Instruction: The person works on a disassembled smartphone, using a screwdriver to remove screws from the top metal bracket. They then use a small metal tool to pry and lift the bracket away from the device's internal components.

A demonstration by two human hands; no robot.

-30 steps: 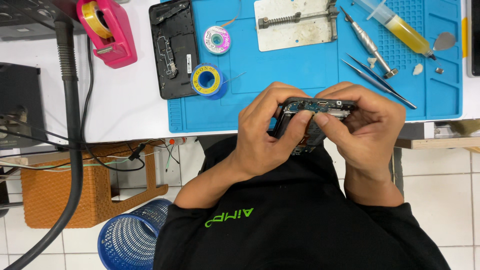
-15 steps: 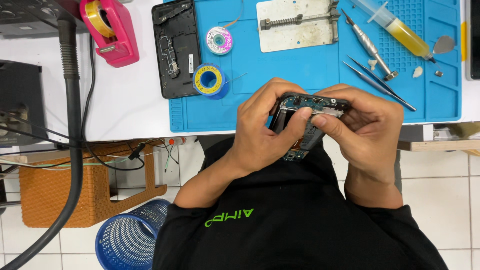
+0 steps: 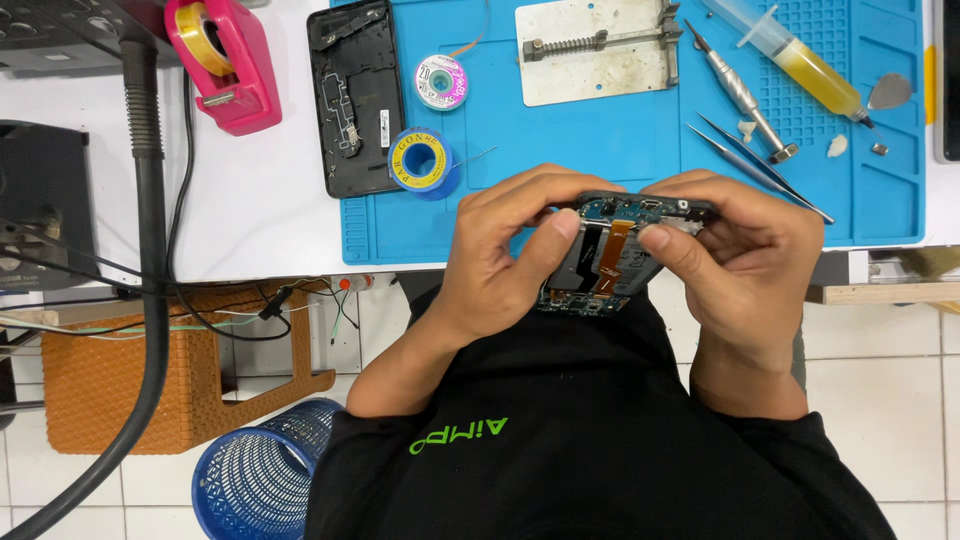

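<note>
**Opened phone being worked at the bench edge**

Since the earlier frames the two hands are barely shifting; the opened phone point(image 3: 612, 250) is tipping slightly, its lower end now hanging further toward the lap. The left hand point(image 3: 505, 255) is clamping the phone's left side, its thumb pressing on the orange flex cable point(image 3: 612, 252). The right hand point(image 3: 740, 255) is gripping the right edge, thumb bearing on the exposed board, probably to steady it. The phone is hovering just off the near edge of the blue work mat point(image 3: 620, 130), close to the body, likely for a better view. Lying on the mat behind are the tweezers point(image 3: 755, 170), a screwdriver point(image 3: 740, 95), a syringe point(image 3: 800, 55), a metal board holder point(image 3: 598, 52), two wire spools point(image 3: 420, 160) and the black back cover point(image 3: 357, 95). A pink tape dispenser point(image 3: 225, 60) is sitting on the white bench point(image 3: 250, 210).
</note>
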